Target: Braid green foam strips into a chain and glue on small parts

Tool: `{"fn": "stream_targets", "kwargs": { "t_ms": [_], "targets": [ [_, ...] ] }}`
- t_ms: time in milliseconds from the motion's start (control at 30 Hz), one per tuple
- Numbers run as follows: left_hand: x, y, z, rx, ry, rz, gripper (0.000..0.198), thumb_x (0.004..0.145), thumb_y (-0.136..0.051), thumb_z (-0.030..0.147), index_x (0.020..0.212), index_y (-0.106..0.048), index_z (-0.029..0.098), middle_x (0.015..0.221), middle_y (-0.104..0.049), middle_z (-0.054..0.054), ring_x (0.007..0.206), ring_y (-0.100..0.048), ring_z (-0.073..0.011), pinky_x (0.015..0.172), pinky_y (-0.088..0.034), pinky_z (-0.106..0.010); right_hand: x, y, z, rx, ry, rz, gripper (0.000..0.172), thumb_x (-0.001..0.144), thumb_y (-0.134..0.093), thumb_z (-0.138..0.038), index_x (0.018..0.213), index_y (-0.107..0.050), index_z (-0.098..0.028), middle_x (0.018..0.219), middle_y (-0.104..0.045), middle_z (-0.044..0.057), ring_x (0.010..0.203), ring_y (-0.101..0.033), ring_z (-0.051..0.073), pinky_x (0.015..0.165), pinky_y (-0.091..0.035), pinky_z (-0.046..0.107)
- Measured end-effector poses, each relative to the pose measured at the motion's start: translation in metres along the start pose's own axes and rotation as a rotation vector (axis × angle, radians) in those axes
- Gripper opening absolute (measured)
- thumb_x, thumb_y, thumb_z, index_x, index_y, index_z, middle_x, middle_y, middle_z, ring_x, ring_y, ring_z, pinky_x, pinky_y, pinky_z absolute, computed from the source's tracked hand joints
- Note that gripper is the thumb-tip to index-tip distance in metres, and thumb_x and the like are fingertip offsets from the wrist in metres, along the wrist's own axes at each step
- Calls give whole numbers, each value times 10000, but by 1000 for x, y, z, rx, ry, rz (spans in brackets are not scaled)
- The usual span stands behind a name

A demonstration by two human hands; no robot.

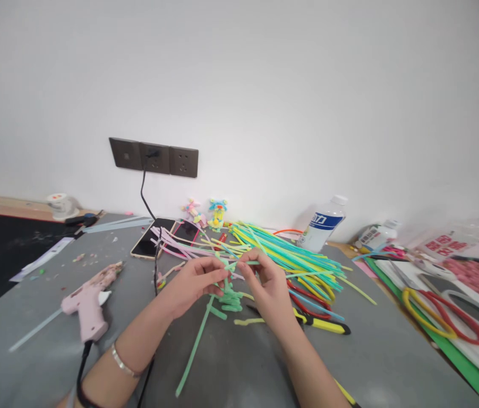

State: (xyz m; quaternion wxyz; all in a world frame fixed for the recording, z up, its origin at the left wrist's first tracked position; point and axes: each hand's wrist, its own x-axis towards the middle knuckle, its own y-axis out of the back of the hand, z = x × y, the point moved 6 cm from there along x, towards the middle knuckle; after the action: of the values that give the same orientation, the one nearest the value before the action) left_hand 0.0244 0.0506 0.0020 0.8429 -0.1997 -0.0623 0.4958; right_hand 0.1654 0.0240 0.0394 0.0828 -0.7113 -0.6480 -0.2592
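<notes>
Near the middle of the grey table, my left hand [199, 283] is closed, its thumb and fingers pinching a green fuzzy stem. My right hand [267, 283] pinches the light green stem [253, 263] just to the right, fingertips close to those of the left. Short green pieces [229, 301] lie bunched below and between the hands. One long green stem [195, 348] slants from there toward the table's front. Beyond the right hand spreads a bundle of yellow, green and teal stems [290, 255]. Yellow-handled pliers [326, 324] lie beside the right wrist.
A pink glue gun [90, 306] lies at left, its cord running forward. Behind are a phone [148, 243], two small figures [217, 215] and a bottle [322, 224]. Scissors [428, 317] lie at right. A black cable hangs from the wall sockets [154, 157].
</notes>
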Motion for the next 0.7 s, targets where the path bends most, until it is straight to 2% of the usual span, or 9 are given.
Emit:
{"fn": "stream_targets", "kwargs": {
  "t_ms": [267, 400, 533, 700],
  "targets": [
    [1, 2, 4, -139, -90, 171, 270, 625, -862, 315, 684, -685, 120, 589, -602, 27, 523, -552, -59, 519, -498, -150, 0, -2, -10, -32, 45, 21, 140, 892, -570, -259, 764, -569, -203, 706, -546, 5, 663, -490, 161, 618, -382, 278],
    [2, 3, 5, -223, -108, 199, 275, 600, -878, 306, 676, -694, 118, 551, -621, 25, 492, -568, -51, 511, -497, -127, -1, -7, -12, -65, 66, -7, 135, 884, -573, -227, 751, -583, -207, 696, -575, 9, 655, -496, 164, 620, -378, 286],
    [2, 4, 4, -288, -100, 221, 263, 580, -889, 272, 682, -703, 117, 545, -629, 29, 482, -581, -48, 507, -507, -117, -3, -12, -17, -153, 170, -42, 144, 889, -552, -178, 754, -585, -213, 677, -556, 0, 636, -472, 157, 611, -370, 289],
    [2, 5, 4, -311, -110, 237, 271, 558, -899, 254, 694, -711, 112, 570, -633, 32, 487, -588, -49, 504, -521, -119, -6, -17, -18, -192, 204, -63, 153, 894, -535, -158, 754, -561, -216, 677, -526, -5, 627, -469, 153, 596, -374, 281]
  ]
}}
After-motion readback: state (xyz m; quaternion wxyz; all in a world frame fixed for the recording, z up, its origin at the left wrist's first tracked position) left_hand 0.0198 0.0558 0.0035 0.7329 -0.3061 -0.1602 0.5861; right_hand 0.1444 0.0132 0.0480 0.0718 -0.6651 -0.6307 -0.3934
